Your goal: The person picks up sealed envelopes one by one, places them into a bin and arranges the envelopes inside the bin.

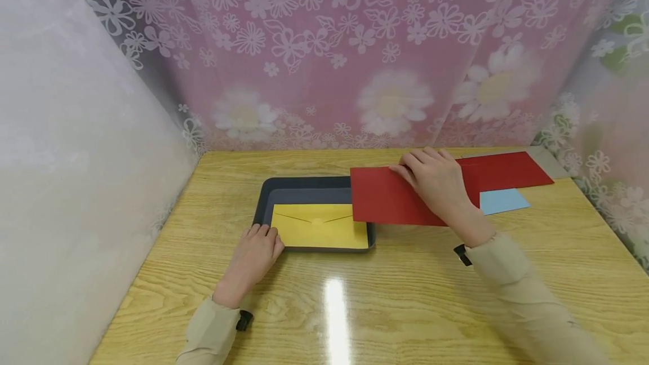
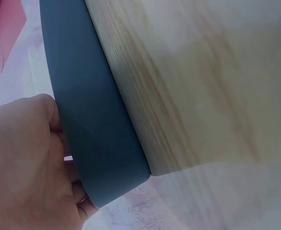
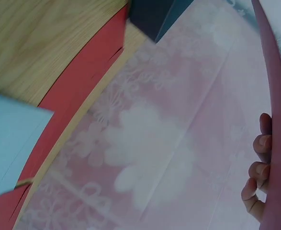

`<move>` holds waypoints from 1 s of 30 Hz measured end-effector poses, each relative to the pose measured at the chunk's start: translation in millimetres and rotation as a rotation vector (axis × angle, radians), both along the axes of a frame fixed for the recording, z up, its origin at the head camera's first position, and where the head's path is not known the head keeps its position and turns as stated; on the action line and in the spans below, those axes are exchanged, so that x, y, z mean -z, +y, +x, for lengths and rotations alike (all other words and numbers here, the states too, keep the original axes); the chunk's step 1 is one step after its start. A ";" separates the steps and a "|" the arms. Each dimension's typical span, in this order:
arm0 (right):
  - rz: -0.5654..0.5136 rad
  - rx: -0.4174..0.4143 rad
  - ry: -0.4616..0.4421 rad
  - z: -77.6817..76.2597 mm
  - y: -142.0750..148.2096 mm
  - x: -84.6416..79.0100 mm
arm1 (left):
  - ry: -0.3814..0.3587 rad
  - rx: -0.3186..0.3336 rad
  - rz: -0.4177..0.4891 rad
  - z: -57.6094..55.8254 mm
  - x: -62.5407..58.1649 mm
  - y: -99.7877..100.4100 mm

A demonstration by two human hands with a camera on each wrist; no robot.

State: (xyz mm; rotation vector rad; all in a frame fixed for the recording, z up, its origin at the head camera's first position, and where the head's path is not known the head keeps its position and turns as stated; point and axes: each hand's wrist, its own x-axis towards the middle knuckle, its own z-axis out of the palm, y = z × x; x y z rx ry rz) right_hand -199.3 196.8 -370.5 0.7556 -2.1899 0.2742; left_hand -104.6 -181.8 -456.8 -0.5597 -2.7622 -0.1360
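My left hand [image 1: 255, 252] grips the front left corner of a dark grey tray [image 1: 311, 182]. In the left wrist view its fingers curl over the rim of the tray wall [image 2: 95, 105]. A yellow envelope [image 1: 319, 232] lies in the tray, flap side up. My right hand [image 1: 435, 179] holds a flat red envelope [image 1: 380, 196] by its far edge, over the tray's right end. It covers part of the tray and the yellow envelope's top right corner. In the right wrist view, fingertips [image 3: 262, 143] show against the red envelope's edge.
Right of the tray, another red envelope [image 1: 517, 168] lies on the wooden table [image 1: 421, 308]. A light blue envelope [image 1: 503, 201] overlaps its near side, and a grey-beige one [image 1: 550, 161] sits behind. A flowered pink curtain [image 1: 314, 72] hangs at the back, with a white wall [image 1: 86, 128] on the left.
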 end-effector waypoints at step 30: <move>-0.029 -0.309 -0.375 -6.8 -132.6 32.7 | -0.033 0.006 -0.008 2.0 -5.6 1.6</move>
